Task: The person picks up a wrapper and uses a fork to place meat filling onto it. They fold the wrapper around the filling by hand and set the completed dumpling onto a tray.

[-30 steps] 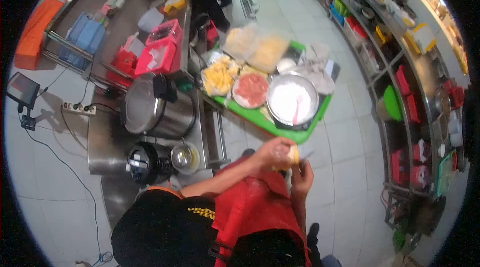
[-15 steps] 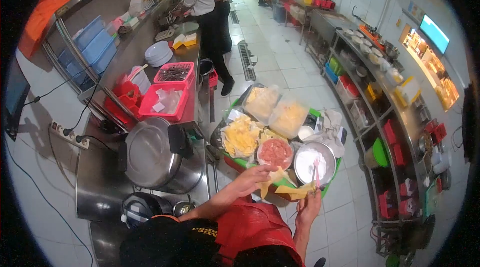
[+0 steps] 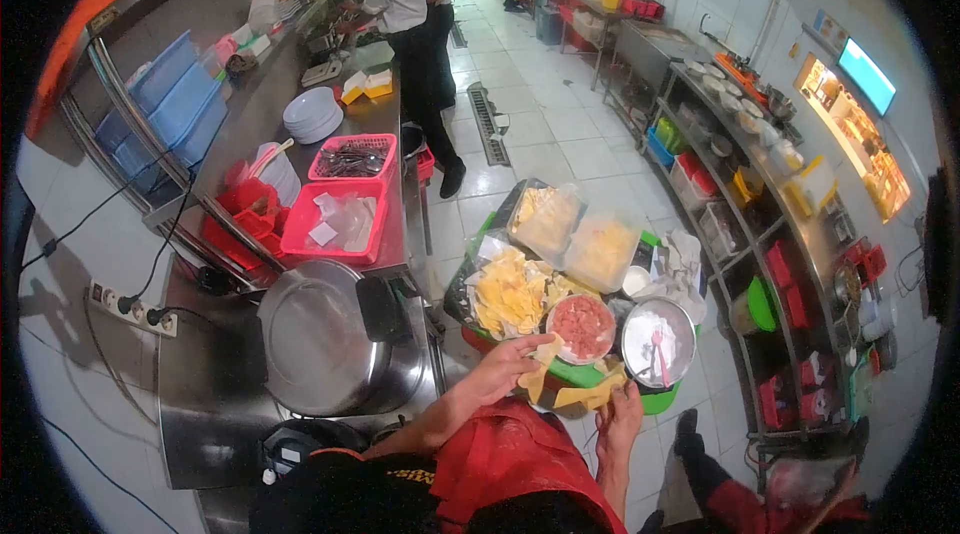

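Note:
My left hand [image 3: 505, 371] pinches the edge of a yellow dough wrapper [image 3: 540, 370] in front of my red apron. Another yellow wrapper [image 3: 590, 396] is gripped in my right hand [image 3: 620, 418], its far end reaching toward the left one. Just beyond both hands is a round container of pink minced meat [image 3: 580, 328]. To its right stands a metal bowl [image 3: 690, 354] of white powder or paste, with a pink spoon-like utensil [image 3: 659, 354] lying in it. A heap of folded yellow pieces [image 3: 508, 292] sits left of the meat.
Two clear tubs [image 3: 602, 252] and a crumpled cloth [image 3: 682, 269] share the green-edged surface. A large lidded pot [image 3: 320, 339] stands at left, beside pink baskets [image 3: 338, 226]. Shelving [image 3: 760, 234] lines the right. A person's leg [image 3: 706, 474] shows at lower right; co-workers [image 3: 405, 14] stand farther up.
The pink utensil now rests in the bowl, away from my right hand. The view has shifted, and a person's leg and red clothing have appeared at lower right.

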`<state>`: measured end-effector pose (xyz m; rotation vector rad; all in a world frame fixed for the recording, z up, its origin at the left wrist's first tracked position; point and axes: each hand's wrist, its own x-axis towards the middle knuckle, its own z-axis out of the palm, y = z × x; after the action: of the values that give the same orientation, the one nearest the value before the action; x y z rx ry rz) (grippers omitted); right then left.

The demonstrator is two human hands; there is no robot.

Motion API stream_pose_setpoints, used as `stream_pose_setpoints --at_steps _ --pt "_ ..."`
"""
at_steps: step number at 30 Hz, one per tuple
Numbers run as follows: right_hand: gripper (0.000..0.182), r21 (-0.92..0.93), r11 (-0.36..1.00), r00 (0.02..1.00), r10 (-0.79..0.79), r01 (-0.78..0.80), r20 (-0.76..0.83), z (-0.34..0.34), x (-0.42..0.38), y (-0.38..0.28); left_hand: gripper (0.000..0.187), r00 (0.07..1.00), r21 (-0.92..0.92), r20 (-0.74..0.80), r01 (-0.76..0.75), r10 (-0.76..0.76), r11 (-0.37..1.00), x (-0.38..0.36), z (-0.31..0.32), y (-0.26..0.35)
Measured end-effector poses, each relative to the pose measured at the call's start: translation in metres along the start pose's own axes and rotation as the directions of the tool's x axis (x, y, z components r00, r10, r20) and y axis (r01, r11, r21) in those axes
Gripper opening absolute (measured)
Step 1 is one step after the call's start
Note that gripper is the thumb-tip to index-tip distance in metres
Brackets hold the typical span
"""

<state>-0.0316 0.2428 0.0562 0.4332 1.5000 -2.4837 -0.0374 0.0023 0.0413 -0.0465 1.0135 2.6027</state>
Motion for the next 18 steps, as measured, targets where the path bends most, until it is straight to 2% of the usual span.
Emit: stream_pose_setpoints --at_steps 3,5,7,9,11,13,14,15,17,18 --pt "0.036 -0.048 0.999 1.000 0.020 -0.019 0.023 0.023 0.009 0.004 0.055 0.998 0.028 -0.032 -0.055 0.056 0.998 -0.007 0.001 0.002" --pt "0.036 -0.091 0.993 0.994 -0.062 0.071 0.094 0.041 0.011 0.006 0.054 0.997 0.034 -0.053 -0.062 0.064 0.997 -0.012 0.002 0.003" --pt "0.037 -0.091 0.989 0.987 -0.108 0.119 0.118 0.055 0.013 0.008 0.053 0.990 0.168 -0.085 -0.094 0.109 0.981 -0.014 0.001 0.003" --pt "0.041 -0.152 0.978 0.975 -0.113 0.143 0.193 0.065 0.014 0.008 0.051 0.990 0.167 -0.075 -0.107 0.121 0.980 -0.014 -0.002 0.003" --pt "0.036 -0.165 0.980 0.978 -0.080 0.113 0.194 0.071 0.016 0.012 0.047 0.986 0.307 -0.095 -0.100 0.135 0.947 -0.018 -0.002 0.002" --pt "0.027 -0.486 0.795 0.918 -0.214 0.363 0.335 0.071 0.018 0.020 0.044 0.983 0.288 -0.117 -0.103 0.141 0.952 -0.023 -0.003 0.000" --pt "0.021 -0.588 0.715 0.920 -0.220 0.378 0.325 0.076 0.012 0.019 0.040 0.984 0.271 -0.138 -0.072 0.113 0.960 -0.023 -0.008 -0.004" --pt "0.019 -0.597 0.730 0.928 -0.142 0.333 0.344 0.065 0.015 0.030 0.037 0.985 0.256 -0.154 -0.041 0.083 0.966 -0.023 -0.012 -0.007" --pt "0.020 -0.686 0.611 0.912 -0.167 0.395 0.376 0.084 -0.001 0.020 0.033 0.979 0.226 -0.190 -0.022 0.067 0.974 -0.033 -0.002 -0.001" --pt "0.020 -0.695 0.614 0.921 -0.159 0.373 0.355 0.084 -0.005 0.025 0.031 0.959 0.224 -0.281 0.025 0.040 0.974 -0.037 0.005 0.002"
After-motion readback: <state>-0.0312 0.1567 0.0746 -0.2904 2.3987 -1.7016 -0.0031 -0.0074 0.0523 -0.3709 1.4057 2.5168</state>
